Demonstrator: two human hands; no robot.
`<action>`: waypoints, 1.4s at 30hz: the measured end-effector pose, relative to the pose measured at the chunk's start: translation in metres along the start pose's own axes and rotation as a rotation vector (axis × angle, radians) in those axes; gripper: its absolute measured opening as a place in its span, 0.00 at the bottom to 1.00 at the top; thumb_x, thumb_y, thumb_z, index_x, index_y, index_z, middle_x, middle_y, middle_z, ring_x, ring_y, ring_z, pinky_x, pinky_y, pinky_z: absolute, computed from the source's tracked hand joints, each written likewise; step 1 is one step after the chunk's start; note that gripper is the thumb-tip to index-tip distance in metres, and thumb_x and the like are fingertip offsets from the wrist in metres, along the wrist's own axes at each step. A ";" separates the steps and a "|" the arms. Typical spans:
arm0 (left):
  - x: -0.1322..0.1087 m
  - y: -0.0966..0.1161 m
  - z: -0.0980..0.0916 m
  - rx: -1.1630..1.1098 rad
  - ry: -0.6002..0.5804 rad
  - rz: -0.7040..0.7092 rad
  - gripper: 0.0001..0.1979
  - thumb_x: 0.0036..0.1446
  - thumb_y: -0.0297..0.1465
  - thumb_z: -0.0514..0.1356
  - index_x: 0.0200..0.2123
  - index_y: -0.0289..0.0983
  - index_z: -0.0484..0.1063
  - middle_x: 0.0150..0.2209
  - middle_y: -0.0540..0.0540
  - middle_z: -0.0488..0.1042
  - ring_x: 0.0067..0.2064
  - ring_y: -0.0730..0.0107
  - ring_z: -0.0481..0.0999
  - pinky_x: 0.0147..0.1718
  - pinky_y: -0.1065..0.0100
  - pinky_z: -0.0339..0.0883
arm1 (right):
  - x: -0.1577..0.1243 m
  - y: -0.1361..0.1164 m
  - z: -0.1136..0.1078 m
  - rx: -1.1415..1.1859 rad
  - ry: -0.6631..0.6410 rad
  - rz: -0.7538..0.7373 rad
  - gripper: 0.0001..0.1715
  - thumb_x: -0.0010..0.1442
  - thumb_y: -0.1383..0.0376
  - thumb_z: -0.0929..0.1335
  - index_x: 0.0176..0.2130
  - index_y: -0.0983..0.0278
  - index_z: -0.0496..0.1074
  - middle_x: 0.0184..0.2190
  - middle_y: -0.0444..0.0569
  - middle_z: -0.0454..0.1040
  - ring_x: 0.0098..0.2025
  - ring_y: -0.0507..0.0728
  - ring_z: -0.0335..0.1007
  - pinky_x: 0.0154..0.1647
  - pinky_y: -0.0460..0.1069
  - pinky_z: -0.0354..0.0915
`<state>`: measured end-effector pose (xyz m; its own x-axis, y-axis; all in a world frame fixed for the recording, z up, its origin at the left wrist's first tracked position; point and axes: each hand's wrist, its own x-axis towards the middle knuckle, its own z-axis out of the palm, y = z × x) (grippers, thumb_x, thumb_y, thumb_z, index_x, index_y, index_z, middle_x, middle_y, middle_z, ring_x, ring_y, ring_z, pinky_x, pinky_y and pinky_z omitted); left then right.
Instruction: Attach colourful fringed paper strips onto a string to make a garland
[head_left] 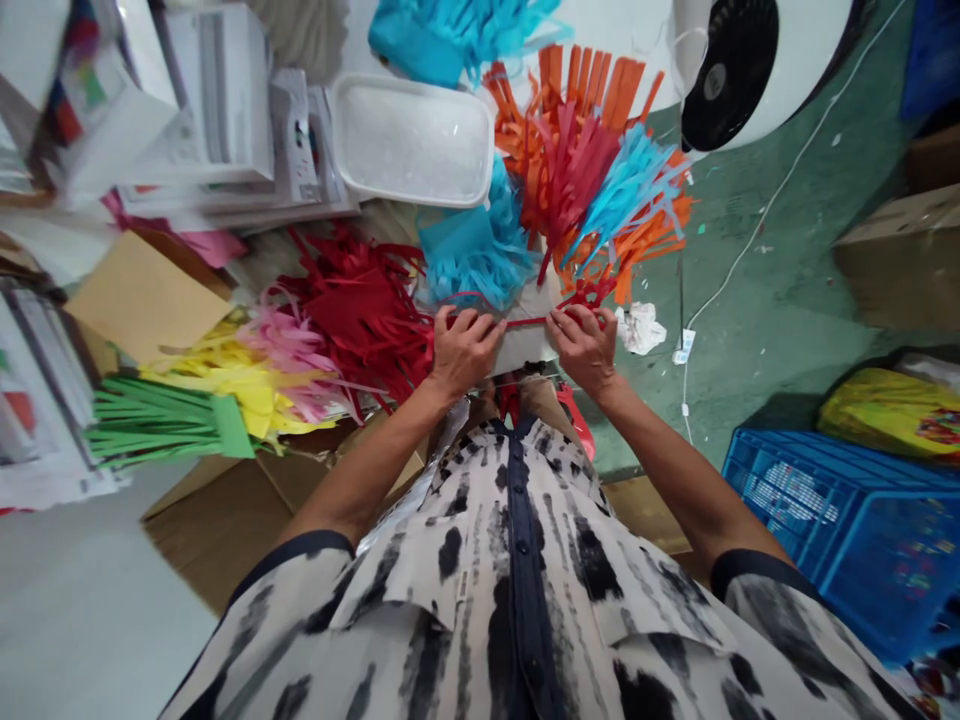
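Note:
My left hand (pixel 465 350) and my right hand (pixel 581 348) pinch a thin red paper strip (pixel 526 322), held taut between them. The strip runs across a grey card (pixel 519 345) just beyond my hands. Fringed paper bunches lie close in front: a blue one (pixel 474 245) by my left hand, and a mixed orange, red and blue one (pixel 589 180) above my right hand. To the left lie a red fringed bunch (pixel 356 310), pink (pixel 289 342), yellow (pixel 240 385) and green (pixel 161 425) ones.
A white plastic tub (pixel 411 140) and stacked paper packs (pixel 217 110) stand at the far side. A white fan (pixel 750 70) sits upper right on the green floor (pixel 757 300), near a white cable (pixel 750 220). A blue plastic crate (pixel 847 530) stands at lower right.

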<state>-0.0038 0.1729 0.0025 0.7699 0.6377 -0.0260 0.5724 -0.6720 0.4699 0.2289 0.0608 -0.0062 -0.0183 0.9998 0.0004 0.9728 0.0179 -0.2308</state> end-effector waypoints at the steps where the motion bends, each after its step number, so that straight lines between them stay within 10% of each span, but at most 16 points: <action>1: 0.003 -0.001 0.000 -0.003 -0.002 0.010 0.16 0.70 0.30 0.56 0.53 0.48 0.80 0.50 0.40 0.82 0.54 0.52 0.75 0.63 0.37 0.53 | 0.002 -0.001 -0.002 -0.003 0.003 -0.007 0.21 0.73 0.71 0.62 0.56 0.57 0.78 0.58 0.51 0.80 0.63 0.63 0.68 0.63 0.64 0.50; 15: 0.014 0.009 -0.004 0.085 0.006 0.124 0.19 0.74 0.30 0.48 0.36 0.39 0.77 0.40 0.38 0.81 0.45 0.59 0.78 0.52 0.52 0.64 | 0.032 -0.023 -0.009 -0.026 -0.014 -0.078 0.21 0.76 0.67 0.60 0.48 0.53 0.80 0.45 0.46 0.83 0.55 0.60 0.70 0.62 0.62 0.54; 24: 0.015 0.051 -0.076 -0.006 0.151 -0.009 0.15 0.74 0.34 0.52 0.43 0.40 0.79 0.47 0.39 0.83 0.47 0.58 0.82 0.47 0.56 0.69 | 0.040 -0.036 -0.067 -0.069 0.186 -0.102 0.17 0.76 0.65 0.62 0.47 0.51 0.80 0.45 0.43 0.84 0.54 0.60 0.72 0.57 0.61 0.55; 31: 0.027 0.072 -0.144 -0.868 0.130 -0.338 0.20 0.69 0.50 0.60 0.44 0.42 0.83 0.43 0.45 0.85 0.42 0.63 0.83 0.43 0.62 0.76 | 0.040 -0.040 -0.124 -0.067 0.244 -0.092 0.16 0.75 0.60 0.64 0.53 0.46 0.79 0.48 0.44 0.84 0.54 0.64 0.73 0.57 0.65 0.54; 36: 0.033 0.066 -0.159 -1.438 -0.280 -0.503 0.22 0.54 0.52 0.72 0.39 0.39 0.86 0.36 0.43 0.85 0.33 0.66 0.81 0.34 0.65 0.75 | 0.042 -0.040 -0.151 0.002 0.217 -0.115 0.18 0.74 0.57 0.65 0.58 0.40 0.77 0.50 0.44 0.84 0.55 0.66 0.73 0.56 0.66 0.55; 42: 0.027 0.071 -0.166 -1.609 -0.268 -0.565 0.19 0.46 0.44 0.79 0.31 0.36 0.83 0.31 0.46 0.82 0.29 0.73 0.77 0.32 0.70 0.72 | 0.049 -0.048 -0.168 0.091 0.325 -0.141 0.15 0.72 0.57 0.68 0.55 0.41 0.79 0.46 0.42 0.85 0.51 0.63 0.76 0.55 0.64 0.57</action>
<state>0.0107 0.2054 0.1814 0.7062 0.4559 -0.5417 0.0616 0.7227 0.6884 0.2199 0.1097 0.1686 -0.0625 0.9367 0.3446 0.9412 0.1702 -0.2918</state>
